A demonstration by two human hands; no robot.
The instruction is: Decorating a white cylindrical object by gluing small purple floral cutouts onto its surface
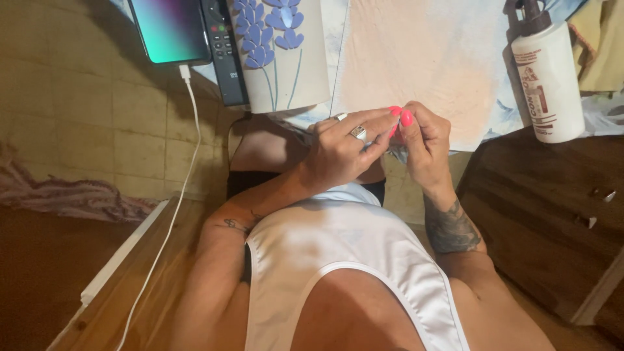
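Observation:
My left hand (341,153), with rings on two fingers, and my right hand (426,143), with a tattooed wrist, meet at the near edge of a pale peach and blue cloth (422,58) that covers the table. The fingertips of both hands, with bright pink nails, pinch together on a small bit of the pale fabric at that edge. My fingers hide most of what they pinch. I wear a white sleeveless top (344,253), and my lap is below my hands.
A glowing screen (170,29) with a white cable (188,143) lies at the top left beside a black remote (224,52). A white cylinder with purple flowers (286,58) stands behind my hands. At the right are a white pump bottle (549,78) and dark wooden drawers (552,214).

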